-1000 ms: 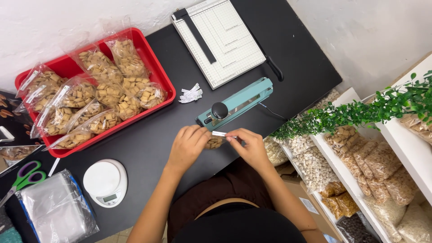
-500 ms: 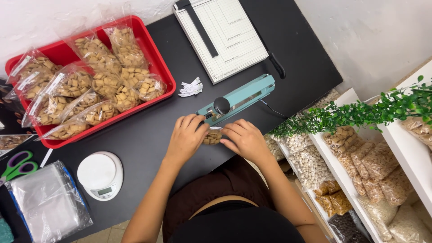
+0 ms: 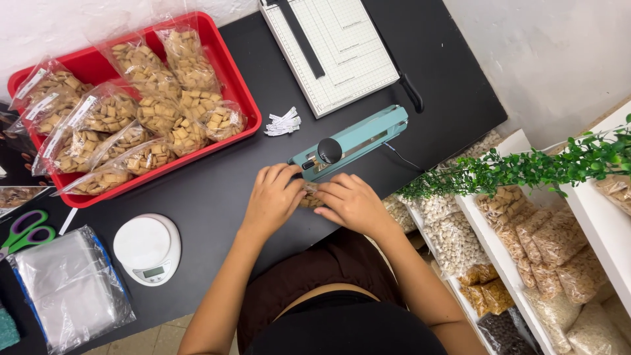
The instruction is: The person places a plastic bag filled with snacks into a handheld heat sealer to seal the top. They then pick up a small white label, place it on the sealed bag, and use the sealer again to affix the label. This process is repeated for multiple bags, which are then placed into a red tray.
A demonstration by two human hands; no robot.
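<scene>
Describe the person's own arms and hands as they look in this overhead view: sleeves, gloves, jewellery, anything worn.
Both arms are bare from the hands up to the frame's lower edge; no sleeve shows on either. The left hand and the right hand wear no gloves, and no ring, bracelet or watch is visible. Fingers are uncovered; nail details are too small to tell. Below the arms, a dark brown garment covers the lap.

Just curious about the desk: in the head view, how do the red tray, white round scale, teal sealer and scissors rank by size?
1. Red tray
2. Teal sealer
3. White round scale
4. Scissors, though partly cut off at the edge.
</scene>
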